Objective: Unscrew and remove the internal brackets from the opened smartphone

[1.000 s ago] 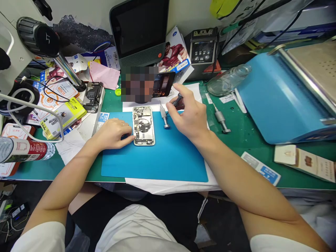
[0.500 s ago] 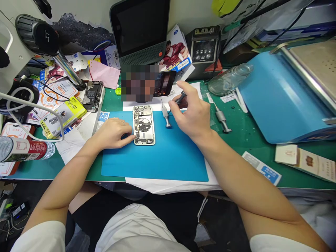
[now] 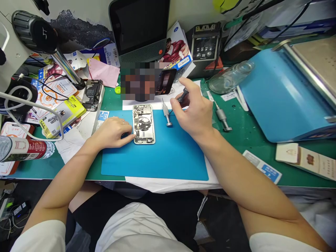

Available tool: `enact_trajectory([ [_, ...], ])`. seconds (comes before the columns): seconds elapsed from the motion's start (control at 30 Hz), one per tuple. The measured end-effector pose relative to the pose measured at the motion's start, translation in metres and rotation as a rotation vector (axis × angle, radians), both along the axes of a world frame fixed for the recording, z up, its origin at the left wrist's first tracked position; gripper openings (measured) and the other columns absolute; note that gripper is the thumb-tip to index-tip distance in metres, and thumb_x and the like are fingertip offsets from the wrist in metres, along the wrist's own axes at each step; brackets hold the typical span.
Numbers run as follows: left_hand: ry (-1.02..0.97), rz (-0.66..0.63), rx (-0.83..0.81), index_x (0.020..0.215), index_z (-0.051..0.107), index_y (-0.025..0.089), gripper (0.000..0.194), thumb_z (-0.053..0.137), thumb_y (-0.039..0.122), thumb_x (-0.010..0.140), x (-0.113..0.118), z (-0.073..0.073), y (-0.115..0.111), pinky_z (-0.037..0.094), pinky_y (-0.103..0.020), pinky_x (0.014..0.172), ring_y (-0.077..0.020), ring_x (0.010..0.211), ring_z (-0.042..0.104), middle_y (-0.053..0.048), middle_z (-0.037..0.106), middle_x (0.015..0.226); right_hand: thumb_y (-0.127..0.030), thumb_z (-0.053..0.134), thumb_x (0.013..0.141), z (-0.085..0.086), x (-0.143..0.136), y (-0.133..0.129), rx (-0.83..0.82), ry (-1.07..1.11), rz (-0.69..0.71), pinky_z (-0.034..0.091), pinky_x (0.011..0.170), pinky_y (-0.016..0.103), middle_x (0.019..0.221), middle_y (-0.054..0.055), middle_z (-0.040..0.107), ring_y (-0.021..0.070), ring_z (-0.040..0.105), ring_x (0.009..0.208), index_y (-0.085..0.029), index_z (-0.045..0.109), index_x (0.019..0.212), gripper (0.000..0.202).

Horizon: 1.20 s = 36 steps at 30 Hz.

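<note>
An opened white phone housing [image 3: 144, 124] with its inner parts exposed lies on the blue mat [image 3: 157, 162]. Beside its lower left edge rests my left hand [image 3: 114, 133], fingers loosely bent and apart, with one fingertip at the phone's rim. My right hand [image 3: 195, 108] is raised over the mat's upper right, its fingers round a dark-handled screwdriver [image 3: 185, 93]; the tip points down and left, mostly hidden. One grey screwdriver [image 3: 167, 114] lies between the phone and that hand. Another grey screwdriver [image 3: 222, 117] is to the right of it.
At the back stand a dark screen [image 3: 140, 26] and a propped phone [image 3: 166, 82]. A microscope post [image 3: 68, 68], another opened phone [image 3: 92, 94] and a water bottle [image 3: 26, 148] are on the left. A glass bottle [image 3: 231, 77] and a cigarette box [image 3: 306, 160] lie on the right.
My right hand has shifted very slightly to the right with the screwdriver in it. The view has tilted a little; my left hand and the phone housing stay as they were.
</note>
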<state>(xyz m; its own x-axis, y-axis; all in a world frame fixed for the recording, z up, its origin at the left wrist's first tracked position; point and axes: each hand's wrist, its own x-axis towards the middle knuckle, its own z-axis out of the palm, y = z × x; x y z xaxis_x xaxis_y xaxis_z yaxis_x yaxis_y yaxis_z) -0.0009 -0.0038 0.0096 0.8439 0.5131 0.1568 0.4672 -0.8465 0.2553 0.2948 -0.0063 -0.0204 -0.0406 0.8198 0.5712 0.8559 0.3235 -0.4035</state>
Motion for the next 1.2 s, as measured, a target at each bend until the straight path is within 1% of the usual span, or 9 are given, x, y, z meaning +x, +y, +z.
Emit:
enact_trajectory([
  [0.2,-0.007,0.001,-0.004,0.073,0.063,0.021,0.036,0.052,0.039,0.102,0.000,0.000,0.000,0.035,-0.033,0.066,-0.0177,0.063,0.057,-0.002,0.062,0.065,-0.042,0.051,0.101,-0.002,0.000,0.001,0.051,0.024,-0.037,0.062,0.078,0.038,0.105,0.007,0.078,0.0220,0.073,0.078,-0.026,0.049,0.144,0.046],
  [0.33,0.007,0.005,-0.004,0.073,0.063,0.021,0.036,0.052,0.040,0.101,-0.001,0.000,0.000,0.036,-0.034,0.066,-0.0179,0.062,0.057,-0.002,0.062,0.064,-0.049,0.047,0.103,-0.001,0.000,0.000,0.079,0.068,-0.010,0.063,0.078,0.038,0.108,0.007,0.078,0.0223,0.073,0.077,-0.028,0.049,0.144,0.046],
  [0.47,0.018,-0.002,-0.029,0.075,0.065,0.021,0.037,0.058,0.048,0.099,-0.001,0.000,0.000,0.037,-0.033,0.067,-0.0180,0.064,0.059,-0.002,0.065,0.068,-0.049,0.044,0.104,0.001,0.000,-0.003,0.085,0.094,0.038,0.065,0.079,0.039,0.110,0.008,0.077,0.0218,0.074,0.078,-0.029,0.045,0.146,0.046],
  [0.57,0.033,-0.017,-0.054,0.075,0.065,0.020,0.043,0.064,0.059,0.095,-0.002,0.000,0.001,0.036,-0.033,0.067,-0.0180,0.066,0.060,-0.002,0.067,0.071,-0.047,0.047,0.104,-0.001,-0.004,-0.006,0.093,0.147,0.119,0.066,0.081,0.041,0.116,0.010,0.075,0.0220,0.074,0.081,-0.030,0.038,0.151,0.051],
  [0.63,0.045,-0.026,-0.057,0.074,0.064,0.020,0.046,0.066,0.063,0.092,-0.002,-0.001,0.002,0.035,-0.033,0.067,-0.0177,0.065,0.060,-0.002,0.067,0.070,-0.046,0.051,0.103,-0.004,-0.009,-0.010,0.125,0.195,0.215,0.066,0.081,0.042,0.118,0.009,0.074,0.0213,0.074,0.082,-0.030,0.032,0.153,0.056],
  [0.77,0.063,-0.036,-0.050,0.073,0.064,0.020,0.045,0.069,0.061,0.092,-0.002,-0.002,0.002,0.033,-0.032,0.067,-0.0176,0.064,0.059,-0.002,0.066,0.069,-0.036,0.060,0.100,-0.007,-0.025,-0.020,0.198,0.277,0.503,0.066,0.074,0.035,0.099,0.001,0.075,0.0162,0.071,0.072,-0.033,0.032,0.152,0.059],
  [0.87,0.069,-0.041,-0.042,0.074,0.063,0.020,0.045,0.068,0.061,0.092,-0.002,-0.004,0.002,0.034,-0.032,0.068,-0.0181,0.065,0.060,-0.002,0.066,0.069,-0.030,0.063,0.099,-0.008,-0.039,-0.027,0.197,0.305,0.634,0.066,0.069,0.029,0.091,-0.001,0.075,0.0152,0.072,0.073,-0.032,0.032,0.153,0.062],
  [1.0,0.080,-0.040,-0.024,0.075,0.063,0.020,0.045,0.067,0.062,0.093,-0.003,-0.006,0.003,0.034,-0.033,0.067,-0.0190,0.066,0.061,-0.002,0.066,0.070,-0.026,0.061,0.101,-0.013,-0.051,-0.031,0.204,0.276,0.710,0.066,0.070,0.029,0.094,0.001,0.076,0.0156,0.074,0.078,-0.030,0.029,0.156,0.064],
  [1.2,0.069,-0.035,-0.023,0.075,0.065,0.020,0.046,0.067,0.062,0.093,-0.003,-0.008,0.003,0.035,-0.033,0.067,-0.0187,0.066,0.061,-0.002,0.067,0.070,-0.023,0.068,0.097,-0.020,-0.054,-0.031,0.226,0.337,0.753,0.067,0.082,0.032,0.105,0.005,0.079,0.0173,0.079,0.091,-0.028,0.034,0.153,0.066],
])
